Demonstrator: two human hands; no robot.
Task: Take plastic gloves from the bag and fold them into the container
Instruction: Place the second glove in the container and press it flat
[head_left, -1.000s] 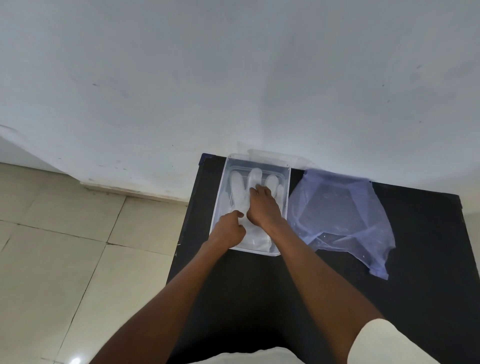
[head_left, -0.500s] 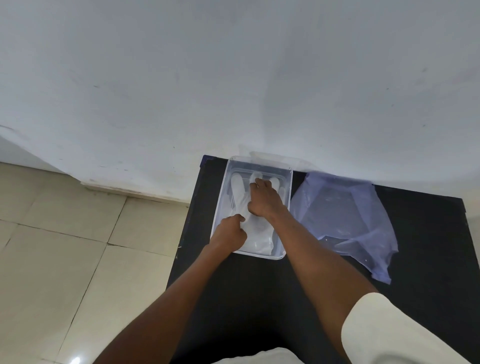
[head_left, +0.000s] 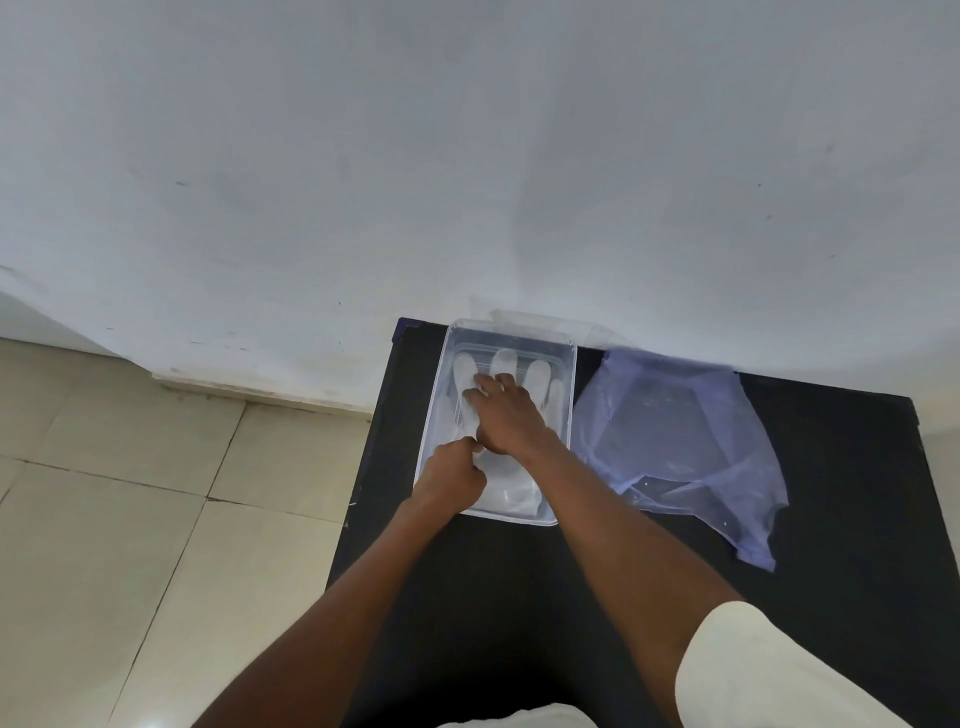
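The right hand (head_left: 506, 418) lay palm-down inside the container (head_left: 567, 395), its fingers (head_left: 480, 387) spread flat and pressing on the plastic glove (head_left: 537, 379) rather than gripping it. The left hand (head_left: 454, 478), toward seven o'clock of the right, was curled nearly shut, and its fingertips (head_left: 470, 444) seemed to pinch the glove's near part beside the right thumb, though the film was too clear to tell how much it held. The glove lay flat on the container floor, its long axis running from six to twelve o'clock, with its finger ends pointing toward twelve o'clock at the wall (head_left: 467, 156) and its cuff toward the person. To fold it well, the flat hand would probably have to pin the middle as a crease line while the pinching hand lifted the cuff over toward twelve o'clock, slowly, since such thin film likely slid and trapped air. The container stood at the far left of the black table (head_left: 831, 519), its long side also running six to twelve. The bluish bag (head_left: 675, 441) lay slack just beside it at three o'clock, touching or nearly touching its right rim.
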